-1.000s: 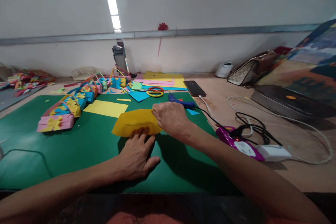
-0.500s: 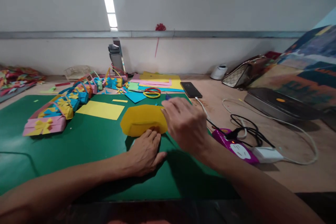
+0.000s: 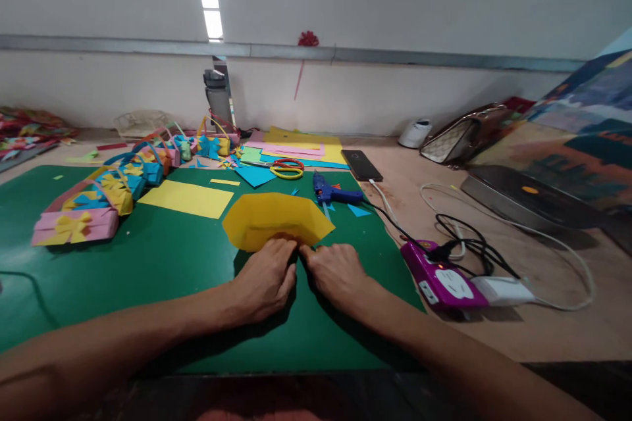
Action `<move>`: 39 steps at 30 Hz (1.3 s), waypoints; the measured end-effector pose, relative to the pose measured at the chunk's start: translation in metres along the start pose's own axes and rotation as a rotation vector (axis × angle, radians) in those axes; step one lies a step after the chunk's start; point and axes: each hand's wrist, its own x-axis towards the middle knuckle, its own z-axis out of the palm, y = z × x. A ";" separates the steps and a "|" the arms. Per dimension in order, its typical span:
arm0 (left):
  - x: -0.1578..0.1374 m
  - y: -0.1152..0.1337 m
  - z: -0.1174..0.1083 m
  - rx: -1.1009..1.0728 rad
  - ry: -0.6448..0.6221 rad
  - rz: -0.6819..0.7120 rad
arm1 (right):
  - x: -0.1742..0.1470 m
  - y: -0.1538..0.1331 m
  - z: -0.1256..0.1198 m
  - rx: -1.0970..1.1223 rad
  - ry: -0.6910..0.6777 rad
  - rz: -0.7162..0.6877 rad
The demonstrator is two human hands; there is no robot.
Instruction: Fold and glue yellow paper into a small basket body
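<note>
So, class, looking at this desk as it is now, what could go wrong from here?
The left hand and right hand meet at the near edge of the deep-yellow paper; uneven pressure might crease it crookedly.

The blue glue gun lies just beyond that paper, so, if hot, it could burn a reaching hand.

Its cord runs toward the purple power strip, so the right forearm might snag it.
</note>
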 end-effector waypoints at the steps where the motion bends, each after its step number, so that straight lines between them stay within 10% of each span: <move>1: -0.001 0.001 0.001 0.057 -0.014 0.005 | -0.001 -0.001 -0.001 -0.002 -0.003 -0.008; 13: 0.000 -0.004 -0.010 0.253 -0.206 0.070 | 0.000 0.001 0.001 -0.037 0.000 -0.054; 31: -0.046 -0.011 -0.015 0.362 -0.154 -0.066 | -0.006 -0.006 -0.001 -0.026 0.018 -0.023; 39: -0.036 -0.002 -0.019 0.334 -0.131 -0.065 | 0.018 -0.036 -0.013 0.298 0.248 -0.269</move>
